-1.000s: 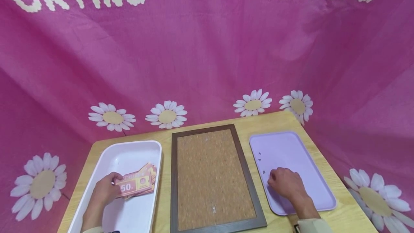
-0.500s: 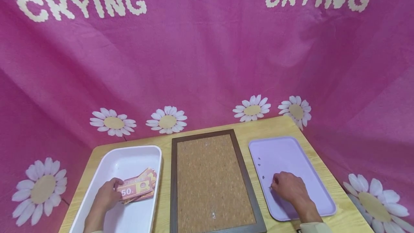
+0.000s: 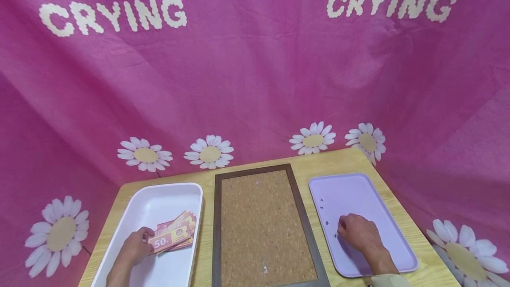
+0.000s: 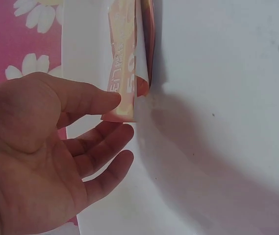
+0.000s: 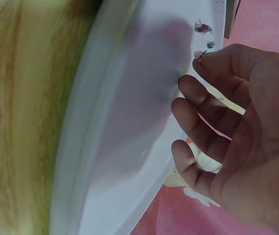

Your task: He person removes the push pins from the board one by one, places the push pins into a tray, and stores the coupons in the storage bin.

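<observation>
Over the white plastic tub (image 3: 137, 196), my left hand (image 3: 134, 248) pinches the near end of a red and yellow paper coupon (image 3: 172, 236) marked 50. In the left wrist view, the thumb lies on the face of the coupon (image 4: 124, 90), with fingertips behind and below it. More coupons (image 3: 190, 219) lie fanned underneath. My right hand (image 3: 361, 235) hovers low over the lilac tray (image 3: 354, 187), fingers loosely bent. The right wrist view shows a small thumbtack (image 5: 200, 56) right at the thumb tip, a narrow gap separating thumb and index. Several tacks (image 3: 327, 223) line the tray's left side.
A cork board (image 3: 263, 225) with a dark brown frame lies between tub and tray, small clear bits (image 3: 265, 269) at its top and bottom. All stand on a light wooden table (image 3: 326, 159). Behind hangs a pink curtain (image 3: 255, 79) with daisies and lettering.
My left hand tilts the coupon and shifts it slightly, uncovering more of those beneath. My right hand has drawn slightly right, and a tack now shows beside its fingertips. The head view has tipped up.
</observation>
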Tool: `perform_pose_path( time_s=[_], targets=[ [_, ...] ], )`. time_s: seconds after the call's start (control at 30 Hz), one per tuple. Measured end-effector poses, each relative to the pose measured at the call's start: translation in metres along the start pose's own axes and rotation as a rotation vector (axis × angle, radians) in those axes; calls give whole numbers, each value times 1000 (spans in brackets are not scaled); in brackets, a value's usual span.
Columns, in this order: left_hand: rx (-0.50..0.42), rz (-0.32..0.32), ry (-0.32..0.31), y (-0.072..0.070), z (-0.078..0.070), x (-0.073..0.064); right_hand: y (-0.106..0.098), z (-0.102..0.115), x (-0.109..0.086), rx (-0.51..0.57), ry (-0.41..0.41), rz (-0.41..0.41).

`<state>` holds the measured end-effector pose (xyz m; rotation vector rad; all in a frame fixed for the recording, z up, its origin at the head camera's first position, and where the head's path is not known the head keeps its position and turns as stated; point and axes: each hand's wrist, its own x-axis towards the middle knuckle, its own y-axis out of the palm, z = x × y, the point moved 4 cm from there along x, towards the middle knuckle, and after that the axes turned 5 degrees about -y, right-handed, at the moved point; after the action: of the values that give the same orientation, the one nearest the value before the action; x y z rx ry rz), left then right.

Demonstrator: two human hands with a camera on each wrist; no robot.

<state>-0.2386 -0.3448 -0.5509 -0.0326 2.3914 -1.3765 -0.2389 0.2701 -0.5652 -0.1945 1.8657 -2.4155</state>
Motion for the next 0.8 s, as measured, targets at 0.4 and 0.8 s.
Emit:
perform_pose_path(
  time_s=[0.4,0.8],
  targets=[
    [25,33,32,4,-4,-7,3,-5,12,24,24,22],
    [128,-41,20,-6,-24,-15,5,-1,7,37,47,-8]
  ],
)
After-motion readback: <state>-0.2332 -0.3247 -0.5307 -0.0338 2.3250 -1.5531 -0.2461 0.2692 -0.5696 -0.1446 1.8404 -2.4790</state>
